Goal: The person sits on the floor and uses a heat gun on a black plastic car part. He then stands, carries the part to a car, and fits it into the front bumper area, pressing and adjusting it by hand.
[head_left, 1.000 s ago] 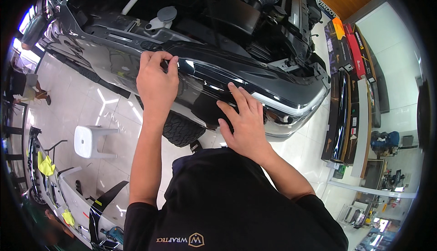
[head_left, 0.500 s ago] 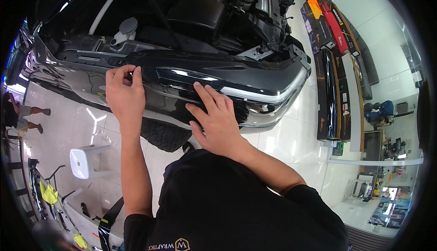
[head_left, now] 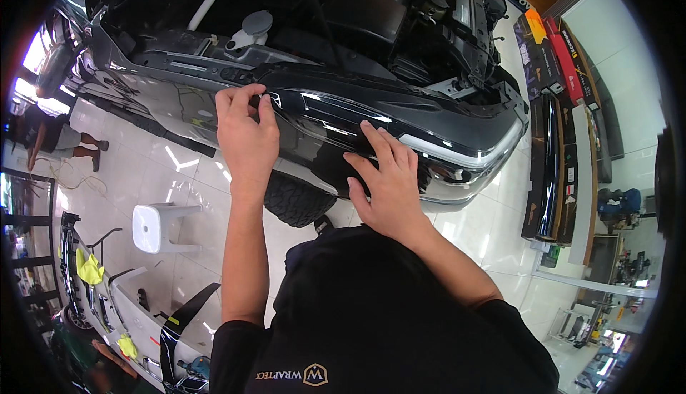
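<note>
Through the head camera I look on from far away; the left hand (head_left: pixel 246 133) is at the back tip of the headlight (head_left: pixel 429 144), right by the dark, shiny fender (head_left: pixel 171 101); its thumb and fingers come close in a pinch, but I cannot tell if they grip anything; the right hand (head_left: pixel 388 188) is farther along, with its fingers spread out and their tips at the lower side of the headlight; the two hands are apart from each other; the headlight sits at the front corner of the car, and a long pale strip (head_left: pixel 461 156) runs along it to the right; above it I see the engine bay (head_left: pixel 357 18) and a round grey cap (head_left: pixel 257 23); a fat black tyre (head_left: pixel 299 201) shows below; to the left, a white stool (head_left: pixel 148 228) stands on the shiny floor (head_left: pixel 182 194); lower down is a yellow cloth (head_left: pixel 90 269); far left, I see another person (head_left: pixel 69 138); on the right, long boxes (head_left: pixel 536 172) sit side by side.
</note>
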Tool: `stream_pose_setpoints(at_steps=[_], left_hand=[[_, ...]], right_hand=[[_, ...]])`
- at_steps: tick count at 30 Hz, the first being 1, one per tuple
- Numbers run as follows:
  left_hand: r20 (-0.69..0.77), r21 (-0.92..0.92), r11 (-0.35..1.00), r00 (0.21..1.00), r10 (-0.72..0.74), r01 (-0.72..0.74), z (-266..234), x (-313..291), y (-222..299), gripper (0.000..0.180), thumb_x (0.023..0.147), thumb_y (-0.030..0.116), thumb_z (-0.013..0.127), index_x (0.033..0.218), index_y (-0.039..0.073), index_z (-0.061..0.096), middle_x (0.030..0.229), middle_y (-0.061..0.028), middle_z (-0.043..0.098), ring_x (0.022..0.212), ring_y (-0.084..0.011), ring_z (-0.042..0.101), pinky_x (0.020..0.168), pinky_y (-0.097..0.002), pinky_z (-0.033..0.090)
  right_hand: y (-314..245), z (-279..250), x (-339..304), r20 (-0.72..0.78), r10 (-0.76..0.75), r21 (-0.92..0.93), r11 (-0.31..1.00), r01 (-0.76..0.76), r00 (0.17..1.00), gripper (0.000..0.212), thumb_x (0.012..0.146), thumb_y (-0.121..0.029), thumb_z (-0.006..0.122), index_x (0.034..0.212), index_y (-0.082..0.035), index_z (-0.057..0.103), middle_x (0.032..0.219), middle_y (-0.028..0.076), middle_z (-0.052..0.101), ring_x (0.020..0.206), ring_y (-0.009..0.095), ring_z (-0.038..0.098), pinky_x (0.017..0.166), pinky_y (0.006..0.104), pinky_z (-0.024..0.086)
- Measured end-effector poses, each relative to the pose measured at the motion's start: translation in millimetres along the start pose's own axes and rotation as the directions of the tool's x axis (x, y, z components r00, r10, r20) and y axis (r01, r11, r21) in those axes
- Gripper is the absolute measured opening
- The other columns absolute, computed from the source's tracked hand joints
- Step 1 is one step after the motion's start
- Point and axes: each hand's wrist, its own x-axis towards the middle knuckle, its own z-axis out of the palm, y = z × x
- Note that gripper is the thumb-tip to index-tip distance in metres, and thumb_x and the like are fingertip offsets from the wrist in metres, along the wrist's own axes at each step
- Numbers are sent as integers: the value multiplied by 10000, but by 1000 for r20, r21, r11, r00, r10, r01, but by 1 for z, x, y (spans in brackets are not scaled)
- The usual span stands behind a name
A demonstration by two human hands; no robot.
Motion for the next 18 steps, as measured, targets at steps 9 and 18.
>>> stream_pose_setpoints(at_steps=[9,18], left_hand=[[35,74,997,999,-3,0,-4,3,8,151,936,96,689,1062,25,734,1096,-101,619,836,-258,665,772,-392,548],[10,109,994,1000,-13,11,-1,2,11,168,926,93,685,1068,26,744,1085,-97,632,827,-266,663,776,-398,545]], right_hand=[[-2,-1,0,-3,6,14,1000,-6,1000,367,849,-168,730,1211,-105,725,1613,192,418,1410,414,440,1107,529,346],[-1,1,-2,-15,3,21,1000,-3,1000,364,854,-173,729,1213,-109,726,1620,189,412,1418,419,435,1116,532,343]])
